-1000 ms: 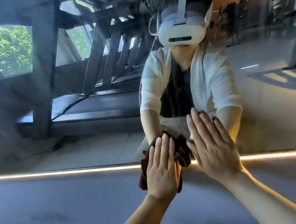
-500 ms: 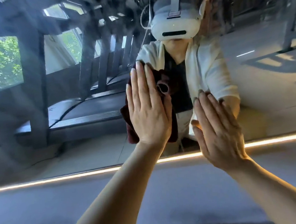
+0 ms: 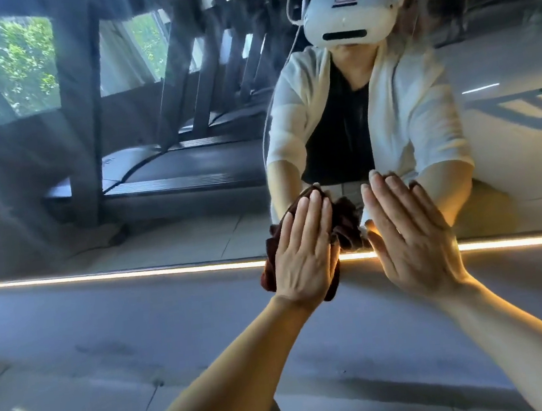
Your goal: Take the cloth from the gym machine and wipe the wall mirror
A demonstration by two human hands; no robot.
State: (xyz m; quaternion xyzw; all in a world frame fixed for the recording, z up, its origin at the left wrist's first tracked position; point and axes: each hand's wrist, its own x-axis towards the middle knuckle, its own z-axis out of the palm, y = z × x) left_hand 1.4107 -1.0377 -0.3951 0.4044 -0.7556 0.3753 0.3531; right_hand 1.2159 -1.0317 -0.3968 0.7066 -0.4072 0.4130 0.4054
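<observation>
Low on the mirror (image 3: 160, 183), near its lit bottom edge, the flat-fingered left hand (image 3: 305, 255) presses the cloth (image 3: 345, 224); the right hand (image 3: 410, 241) lies flat beside it.

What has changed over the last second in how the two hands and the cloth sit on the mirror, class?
The left hand swept the dark maroon cloth up the wall mirror, then back down to the lit strip at its lower edge. The right hand stayed flat on the glass beside it. The left hand's fingers remained straight, pressing the cloth.
</observation>
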